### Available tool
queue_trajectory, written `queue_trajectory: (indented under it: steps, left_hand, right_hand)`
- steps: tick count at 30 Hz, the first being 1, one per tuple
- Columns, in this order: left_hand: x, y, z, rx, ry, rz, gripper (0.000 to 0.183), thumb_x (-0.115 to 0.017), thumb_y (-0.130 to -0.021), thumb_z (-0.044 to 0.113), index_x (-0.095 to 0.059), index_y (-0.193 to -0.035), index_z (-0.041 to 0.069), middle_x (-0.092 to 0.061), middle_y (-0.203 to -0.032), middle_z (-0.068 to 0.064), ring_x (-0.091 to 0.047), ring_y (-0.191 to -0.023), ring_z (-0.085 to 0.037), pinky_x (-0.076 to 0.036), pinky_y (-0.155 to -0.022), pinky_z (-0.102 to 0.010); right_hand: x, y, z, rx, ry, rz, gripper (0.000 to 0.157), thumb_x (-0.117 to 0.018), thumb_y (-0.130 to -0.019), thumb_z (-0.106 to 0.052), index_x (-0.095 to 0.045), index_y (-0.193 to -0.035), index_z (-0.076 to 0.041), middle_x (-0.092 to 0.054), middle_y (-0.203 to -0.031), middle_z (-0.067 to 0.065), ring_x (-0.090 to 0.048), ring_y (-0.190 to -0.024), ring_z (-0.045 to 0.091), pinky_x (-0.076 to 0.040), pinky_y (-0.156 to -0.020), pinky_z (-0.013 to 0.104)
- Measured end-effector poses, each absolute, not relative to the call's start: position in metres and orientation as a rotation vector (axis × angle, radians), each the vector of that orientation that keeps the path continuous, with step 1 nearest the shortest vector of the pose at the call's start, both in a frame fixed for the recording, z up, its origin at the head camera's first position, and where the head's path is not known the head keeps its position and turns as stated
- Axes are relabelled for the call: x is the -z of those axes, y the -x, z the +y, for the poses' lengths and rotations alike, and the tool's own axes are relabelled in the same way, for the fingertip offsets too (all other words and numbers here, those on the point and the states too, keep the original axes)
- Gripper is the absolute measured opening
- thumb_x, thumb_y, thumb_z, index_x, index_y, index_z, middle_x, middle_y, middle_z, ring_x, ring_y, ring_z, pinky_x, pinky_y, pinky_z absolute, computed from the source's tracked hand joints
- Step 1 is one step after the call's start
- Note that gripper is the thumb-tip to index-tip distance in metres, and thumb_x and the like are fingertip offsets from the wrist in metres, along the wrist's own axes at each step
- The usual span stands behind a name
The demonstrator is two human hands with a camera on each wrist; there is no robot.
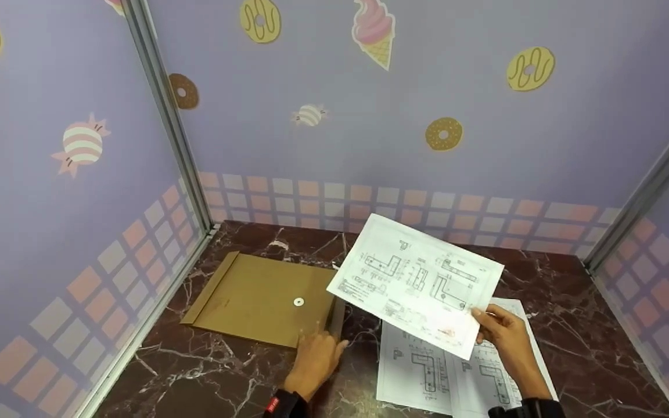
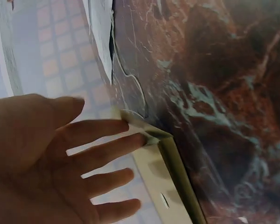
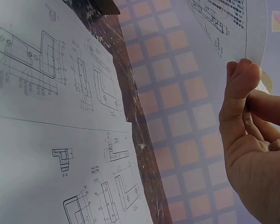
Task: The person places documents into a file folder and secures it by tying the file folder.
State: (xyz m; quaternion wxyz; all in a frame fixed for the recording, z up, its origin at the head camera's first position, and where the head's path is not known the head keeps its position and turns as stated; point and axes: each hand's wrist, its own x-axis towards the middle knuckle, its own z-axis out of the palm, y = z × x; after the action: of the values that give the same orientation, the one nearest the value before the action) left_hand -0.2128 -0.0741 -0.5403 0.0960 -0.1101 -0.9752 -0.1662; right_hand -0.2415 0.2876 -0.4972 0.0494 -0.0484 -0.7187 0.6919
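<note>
A sheet of paper (image 1: pixel 410 281) printed with technical drawings is raised and tilted above the table. My right hand (image 1: pixel 509 337) pinches its lower right corner between thumb and fingers, as the right wrist view also shows. At the left lies a flat brown document envelope (image 1: pixel 253 296) with a white round button. The left hand (image 1: pixel 314 361) is at its near right corner; in the left wrist view its fingers are fairly straight, with fingertips at the corner of the envelope (image 2: pixel 154 179). Beneath the raised sheet, more printed drawing sheets (image 1: pixel 407 371) lie on the table, partly covered by it.
The dark red marbled tabletop (image 1: pixel 195 377) carries everything. A thin pale string (image 2: pixel 135 77) runs from the envelope's corner. Patterned wall panels (image 1: pixel 334 145) with metal corner posts (image 1: pixel 175 116) enclose the back and both sides.
</note>
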Motion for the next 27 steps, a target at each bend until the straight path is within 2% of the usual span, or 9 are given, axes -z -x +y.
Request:
queue_trajectory:
  steps: [3,10,18,27]
  left_hand:
    - [0.538,0.211,-0.070,0.436,0.322,-2.924,0.037,-0.060,-0.096,0.035,-0.075,-0.088,0.002,-0.072,-0.109,-0.018,-0.055,-0.129,-0.041,-0.038,-0.105,-0.066]
    - [0.540,0.208,-0.065,0.335,0.337,-3.010,0.052,-0.061,-0.094,0.041,-0.066,-0.124,-0.001,-0.063,-0.130,-0.023,-0.048,-0.134,-0.044,-0.035,-0.107,-0.066]
    - [0.544,0.206,-0.062,0.244,0.341,-3.050,0.054,-0.060,-0.091,0.046,-0.068,-0.124,0.004,-0.051,-0.142,-0.029,-0.043,-0.138,-0.046,-0.030,-0.114,-0.063]
    - [0.542,0.206,-0.059,0.018,0.374,-3.105,0.064,-0.058,-0.088,0.057,-0.065,-0.131,0.011,-0.045,-0.149,-0.025,-0.037,-0.144,-0.041,-0.022,-0.119,-0.057]
  right_hand:
    - [0.499,0.242,0.288,-2.095,0.152,-2.207,0.040,-0.067,-0.094,-0.021,-0.060,-0.115,0.012,-0.073,-0.080,0.004,-0.057,-0.055,0.013,-0.049,-0.054,0.025]
    - [0.504,0.240,0.290,-2.089,0.197,-2.211,0.036,-0.067,-0.094,-0.019,-0.061,-0.112,0.011,-0.072,-0.077,0.004,-0.057,-0.054,0.014,-0.050,-0.053,0.025]
    - [0.508,0.238,0.291,-2.073,0.227,-2.228,0.035,-0.068,-0.094,-0.020,-0.062,-0.111,0.010,-0.071,-0.075,0.003,-0.056,-0.053,0.014,-0.049,-0.053,0.025]
    - [0.511,0.236,0.293,-2.063,0.230,-2.257,0.036,-0.067,-0.094,-0.023,-0.061,-0.109,0.010,-0.070,-0.078,0.005,-0.056,-0.055,0.015,-0.050,-0.056,0.027]
